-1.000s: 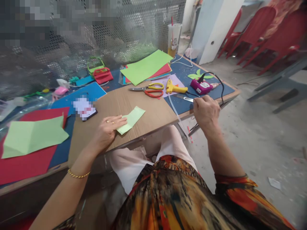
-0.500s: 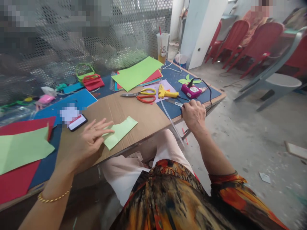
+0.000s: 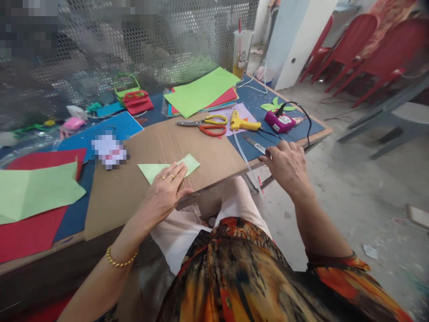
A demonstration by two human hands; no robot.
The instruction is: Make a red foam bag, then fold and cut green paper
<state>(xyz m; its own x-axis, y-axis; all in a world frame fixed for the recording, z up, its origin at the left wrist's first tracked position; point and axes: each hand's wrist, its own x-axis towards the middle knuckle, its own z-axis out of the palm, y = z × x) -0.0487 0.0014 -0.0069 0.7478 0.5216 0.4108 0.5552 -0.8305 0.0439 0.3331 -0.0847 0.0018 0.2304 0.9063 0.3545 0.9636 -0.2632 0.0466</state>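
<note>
A light green paper piece (image 3: 192, 163) lies on the brown cardboard (image 3: 161, 143) near the table's front edge. My left hand (image 3: 169, 183) rests flat on it, palm down, covering its middle. My right hand (image 3: 284, 165) is at the table edge, its fingers curled round the end of a silver craft knife (image 3: 255, 145). Left of the knife is a yellow glue gun (image 3: 244, 123) with a clear glue stick hanging from it. Scissors with yellow and red handles (image 3: 213, 130) lie on the cardboard.
A purple power adapter (image 3: 279, 121) with a black cable sits at the right. Stacked coloured sheets (image 3: 204, 91) and a cup (image 3: 241, 53) stand behind. Red and green papers (image 3: 40, 190) lie at the left, beside a phone (image 3: 110, 151). Red chairs (image 3: 355, 38) are beyond.
My left hand has moved right onto the light green paper and now lies flat over its middle. My right hand stays at the knife. The camera view has shifted a little.
</note>
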